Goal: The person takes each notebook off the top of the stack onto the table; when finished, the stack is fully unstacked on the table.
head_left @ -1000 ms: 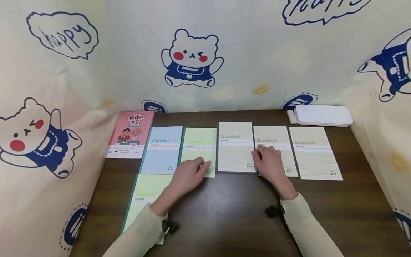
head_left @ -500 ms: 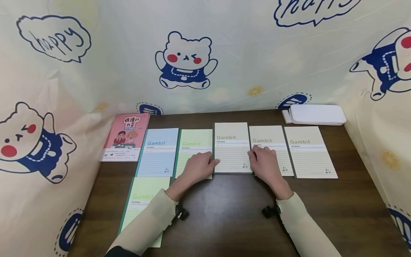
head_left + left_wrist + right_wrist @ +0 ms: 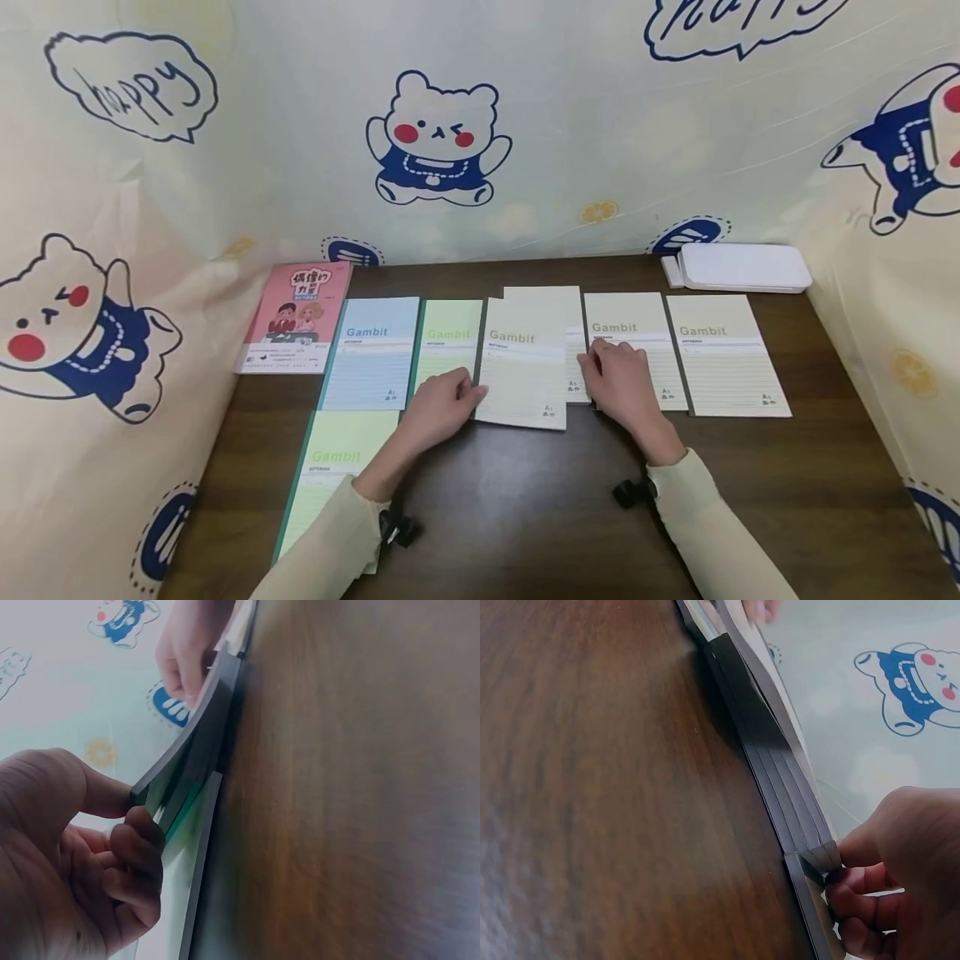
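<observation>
Two pinches: left hand (image 3: 441,408), cream rectangular notebook (image 3: 521,375), eight-o'clock edge; right hand (image 3: 622,375), cream notebook stack (image 3: 546,292), four-o'clock edge; brown-wood tabletop (image 3: 517,508) toward six.

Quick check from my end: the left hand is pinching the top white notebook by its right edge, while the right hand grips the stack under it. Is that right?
Not quite: the edge is wrong. The head view shows the left hand pinching the top white notebook by its left edge. The right hand does grip the stack under it.
</observation>
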Tool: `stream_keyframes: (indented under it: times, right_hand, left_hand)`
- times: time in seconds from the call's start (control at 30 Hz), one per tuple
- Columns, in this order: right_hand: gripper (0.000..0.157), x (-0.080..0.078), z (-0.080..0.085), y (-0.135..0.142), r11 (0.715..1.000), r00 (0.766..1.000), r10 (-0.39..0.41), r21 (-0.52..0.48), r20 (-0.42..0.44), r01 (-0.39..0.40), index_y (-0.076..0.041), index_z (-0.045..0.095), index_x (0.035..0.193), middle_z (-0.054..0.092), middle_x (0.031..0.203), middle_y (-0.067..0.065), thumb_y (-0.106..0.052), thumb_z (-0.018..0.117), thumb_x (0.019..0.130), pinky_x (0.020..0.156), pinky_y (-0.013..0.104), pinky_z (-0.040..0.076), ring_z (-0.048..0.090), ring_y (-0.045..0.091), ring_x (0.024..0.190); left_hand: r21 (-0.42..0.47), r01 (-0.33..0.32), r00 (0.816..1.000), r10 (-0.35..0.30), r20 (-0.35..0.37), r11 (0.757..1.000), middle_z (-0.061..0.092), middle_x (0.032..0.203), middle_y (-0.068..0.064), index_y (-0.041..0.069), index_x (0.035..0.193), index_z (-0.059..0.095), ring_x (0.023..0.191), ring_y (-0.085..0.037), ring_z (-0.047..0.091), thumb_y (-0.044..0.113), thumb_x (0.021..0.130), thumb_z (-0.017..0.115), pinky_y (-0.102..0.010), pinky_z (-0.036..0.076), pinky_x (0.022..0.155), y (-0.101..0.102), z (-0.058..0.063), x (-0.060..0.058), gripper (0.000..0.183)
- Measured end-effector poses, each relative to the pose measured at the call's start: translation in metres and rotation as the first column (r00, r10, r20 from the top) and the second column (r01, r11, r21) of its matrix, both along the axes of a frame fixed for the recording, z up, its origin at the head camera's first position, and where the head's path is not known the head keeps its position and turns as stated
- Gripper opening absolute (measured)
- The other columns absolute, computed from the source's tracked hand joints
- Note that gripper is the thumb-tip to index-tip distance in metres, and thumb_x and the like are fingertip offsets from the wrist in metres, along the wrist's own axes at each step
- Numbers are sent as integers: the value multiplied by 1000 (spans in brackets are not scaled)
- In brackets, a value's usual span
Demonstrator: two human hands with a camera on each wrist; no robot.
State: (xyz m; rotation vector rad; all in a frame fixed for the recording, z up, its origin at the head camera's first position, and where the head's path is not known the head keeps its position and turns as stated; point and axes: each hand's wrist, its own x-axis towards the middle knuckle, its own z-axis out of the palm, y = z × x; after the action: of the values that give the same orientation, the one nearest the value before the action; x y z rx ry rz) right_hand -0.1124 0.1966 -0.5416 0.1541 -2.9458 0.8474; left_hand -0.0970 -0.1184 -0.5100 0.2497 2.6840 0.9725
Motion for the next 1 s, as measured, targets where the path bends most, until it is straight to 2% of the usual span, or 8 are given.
stream_keyframes:
  times: [0.17, 0.27, 0.37, 0.6, 0.7, 0.83, 0.93, 1.0]
  right_hand:
    - [31, 1, 0, -4, 1000, 1000, -6, 15, -16, 6, -10, 64, 85, 59, 67, 4, -27, 64, 111, 76, 45, 32, 52, 32, 75]
    - [27, 3, -1, -6, 999, 998, -13, 47, -64, 16, -3, 71, 99, 66, 82, 12, -27, 66, 110, 78, 49, 34, 55, 38, 85]
    - [31, 6, -4, -6, 996, 993, -29, 79, -113, 38, 3, 73, 116, 68, 100, 20, -26, 68, 108, 82, 53, 36, 56, 42, 95]
    - [33, 8, -8, -6, 996, 986, -2, 84, -169, 16, 6, 74, 121, 66, 106, 23, -24, 70, 107, 83, 55, 41, 56, 43, 99]
    - [32, 8, -8, -5, 997, 983, 12, 83, -183, 3, 6, 73, 121, 66, 105, 24, -22, 71, 106, 83, 57, 44, 58, 44, 98]
    - [32, 7, -6, -4, 997, 981, 10, 76, -192, 5, 7, 73, 120, 67, 106, 25, -22, 72, 105, 86, 59, 46, 59, 46, 99]
    - [33, 5, -6, -3, 997, 981, 14, 77, -191, 1, 7, 73, 121, 68, 107, 26, -22, 72, 105, 87, 60, 47, 59, 47, 100]
    - [33, 5, -6, -3, 997, 982, 16, 75, -190, -2, 7, 74, 121, 68, 107, 26, -22, 72, 106, 87, 60, 47, 59, 46, 101]
  left_hand:
    - [59, -86, 995, 83, 50, 995, 48, 63, 3, 17, 83, 59, 57, -14, 45, 33, 108, 73, -30, 36, 57, -25, 3, 33, 33]
    - [63, -125, 989, 120, 84, 990, 48, 62, 4, 17, 84, 60, 56, -13, 44, 32, 107, 75, -29, 35, 56, -39, 6, 53, 32]
    - [62, -147, 982, 138, 128, 987, 48, 61, 4, 17, 84, 60, 55, -13, 44, 33, 107, 75, -29, 35, 55, -52, 10, 71, 31]
    - [17, -195, 948, 184, 259, 981, 51, 60, 3, 17, 84, 60, 54, -13, 47, 37, 105, 77, -29, 36, 53, -81, 21, 115, 34]
    - [18, -195, 935, 180, 307, 981, 51, 59, 3, 16, 84, 59, 53, -13, 46, 39, 104, 78, -28, 37, 52, -91, 24, 135, 35]
    - [43, -163, 925, 137, 356, 986, 52, 60, 4, 15, 83, 59, 55, -12, 47, 40, 104, 78, -28, 37, 53, -104, 24, 156, 37]
    - [40, -139, 922, 115, 369, 989, 54, 60, 5, 15, 80, 57, 57, -12, 49, 39, 104, 78, -28, 38, 56, -112, 20, 169, 40]
    - [23, -147, 927, 130, 351, 989, 52, 59, 5, 15, 78, 55, 56, -11, 48, 38, 104, 78, -28, 37, 56, -115, 17, 176, 41]
